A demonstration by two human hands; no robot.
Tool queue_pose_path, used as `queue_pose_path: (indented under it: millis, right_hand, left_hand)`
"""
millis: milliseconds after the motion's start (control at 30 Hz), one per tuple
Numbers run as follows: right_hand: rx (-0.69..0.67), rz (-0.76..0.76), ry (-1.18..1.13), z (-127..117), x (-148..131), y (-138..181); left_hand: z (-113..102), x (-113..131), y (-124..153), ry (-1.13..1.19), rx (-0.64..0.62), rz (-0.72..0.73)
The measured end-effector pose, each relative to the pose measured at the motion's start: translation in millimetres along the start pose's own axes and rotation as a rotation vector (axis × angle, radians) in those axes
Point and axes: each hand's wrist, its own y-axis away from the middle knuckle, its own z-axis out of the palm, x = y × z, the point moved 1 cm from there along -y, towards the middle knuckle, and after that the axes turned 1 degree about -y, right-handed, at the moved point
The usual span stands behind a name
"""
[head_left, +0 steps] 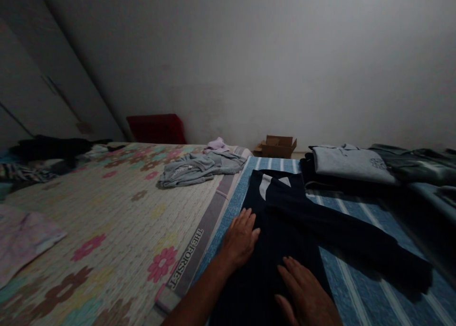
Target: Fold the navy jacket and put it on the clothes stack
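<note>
A dark navy long-sleeved garment [285, 221] lies spread on a blue striped blanket [359, 288], one sleeve stretched out to the right. My left hand [240, 240] rests flat on its left edge, fingers stretched out. On the garment's lower middle, my right hand [306, 297] lies flat with its fingers together and extended. Neither hand holds anything.
A floral mat [107, 221] covers the left side, with a grey garment [199, 167] and a lilac cloth [216, 145] at its far end. Folded grey top [351, 164] and dark clothes lie at right. A cardboard box [276, 146] and red object [156, 128] stand by the wall.
</note>
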Motion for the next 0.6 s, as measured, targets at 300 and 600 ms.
queue_pose_path:
  millis: [300,600]
  right_hand:
    - [0.123,-0.186,0.012,13.7,23.9,-4.2]
    - [0.075,-0.087,0.066,34.2,21.1,7.9]
  left_hand:
    - [21.8,-0.2,-10.1,-0.07,-0.154,-0.069]
    - [-1.4,-8.6,-43.8,-0.015,-0.077,-0.042]
